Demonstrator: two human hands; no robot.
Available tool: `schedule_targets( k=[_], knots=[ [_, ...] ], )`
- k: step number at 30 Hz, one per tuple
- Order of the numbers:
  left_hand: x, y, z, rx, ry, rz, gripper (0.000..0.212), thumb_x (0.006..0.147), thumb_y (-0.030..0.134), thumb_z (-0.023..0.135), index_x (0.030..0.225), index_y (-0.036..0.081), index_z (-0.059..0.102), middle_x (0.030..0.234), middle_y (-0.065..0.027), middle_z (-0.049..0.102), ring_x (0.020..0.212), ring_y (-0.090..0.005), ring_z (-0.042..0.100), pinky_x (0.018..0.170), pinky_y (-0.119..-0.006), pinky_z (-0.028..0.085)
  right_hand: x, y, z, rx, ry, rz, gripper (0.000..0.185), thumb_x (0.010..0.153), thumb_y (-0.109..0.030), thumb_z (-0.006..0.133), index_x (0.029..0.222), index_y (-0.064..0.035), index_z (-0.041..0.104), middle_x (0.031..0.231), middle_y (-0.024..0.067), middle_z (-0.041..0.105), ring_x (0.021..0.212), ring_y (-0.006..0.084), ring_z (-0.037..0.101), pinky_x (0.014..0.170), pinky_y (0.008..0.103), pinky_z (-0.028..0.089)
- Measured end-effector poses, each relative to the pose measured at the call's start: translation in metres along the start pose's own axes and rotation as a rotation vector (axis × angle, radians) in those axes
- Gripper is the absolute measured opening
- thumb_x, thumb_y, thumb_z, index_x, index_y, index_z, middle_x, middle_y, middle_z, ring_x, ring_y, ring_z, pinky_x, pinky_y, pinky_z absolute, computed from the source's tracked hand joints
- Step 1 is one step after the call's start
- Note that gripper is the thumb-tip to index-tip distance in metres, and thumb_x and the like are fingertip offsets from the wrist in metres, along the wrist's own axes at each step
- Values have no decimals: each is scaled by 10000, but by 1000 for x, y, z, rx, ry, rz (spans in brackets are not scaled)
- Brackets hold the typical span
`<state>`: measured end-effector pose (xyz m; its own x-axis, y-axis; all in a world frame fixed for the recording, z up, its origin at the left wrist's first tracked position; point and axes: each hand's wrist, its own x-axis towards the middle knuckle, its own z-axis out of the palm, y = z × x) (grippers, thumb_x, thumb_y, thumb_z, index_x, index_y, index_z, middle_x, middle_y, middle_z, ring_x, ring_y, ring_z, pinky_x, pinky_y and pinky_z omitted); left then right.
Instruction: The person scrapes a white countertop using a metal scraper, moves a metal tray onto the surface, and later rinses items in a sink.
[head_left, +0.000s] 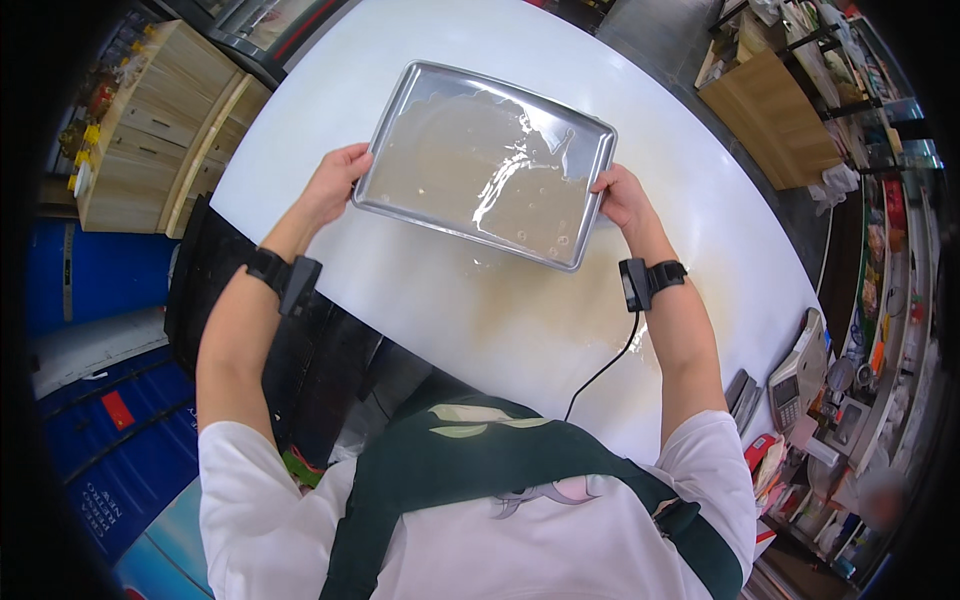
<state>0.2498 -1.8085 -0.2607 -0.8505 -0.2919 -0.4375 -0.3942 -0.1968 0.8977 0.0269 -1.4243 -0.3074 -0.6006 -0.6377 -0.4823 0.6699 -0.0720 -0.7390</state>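
Observation:
A shallow rectangular metal tray (469, 241) is held by both of my hands over the white tabletop (420, 300). Its short left side is gripped by my left hand (336, 182), thumb at the rim. My right hand (624, 196) grips the opposite short side. A thin layer of clear, slightly yellowish liquid (442, 169) with a few bubbles covers most of the tray's floor. Near the far right corner, bare metal shows past the liquid's wavy edge. The fingers under the tray are hidden.
A black cable (606, 367) hangs from the device on my right wrist. A scale with a keypad (787, 397) stands at the table's right edge. Wooden drawers (157, 135) are at the left, crowded shelves (885, 285) at the right. Yellowish stains mark the tabletop.

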Motion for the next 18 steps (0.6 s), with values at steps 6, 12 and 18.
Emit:
schedule_targets(
  k=[6, 12, 18],
  knots=[
    [-4, -44, 3, -220, 115, 56, 313, 975, 117, 471, 1230, -57, 524, 1053, -65, 640, 901, -108, 609, 772, -245, 501, 82, -17, -5, -166, 40, -9, 373, 625, 76, 448, 971, 42, 582, 831, 92, 575, 679, 192, 578, 634, 307, 537],
    [-19, -74, 34, -402, 239, 43, 313, 980, 107, 458, 1241, -61, 500, 1073, -77, 629, 907, -115, 605, 791, -258, 505, 112, -36, 24, -293, 27, -12, 510, 661, 80, 421, 1157, 74, 536, 863, 107, 571, 742, 177, 573, 683, 278, 522],
    [-23, -98, 64, -490, 401, 35, 307, 981, 101, 456, 1239, -60, 495, 1099, -75, 617, 943, -122, 592, 829, -272, 493, 114, -38, 32, -346, 94, -59, 469, 798, 18, 476, 1266, 50, 500, 1010, 151, 608, 826, 175, 610, 697, 268, 530]
  ],
)
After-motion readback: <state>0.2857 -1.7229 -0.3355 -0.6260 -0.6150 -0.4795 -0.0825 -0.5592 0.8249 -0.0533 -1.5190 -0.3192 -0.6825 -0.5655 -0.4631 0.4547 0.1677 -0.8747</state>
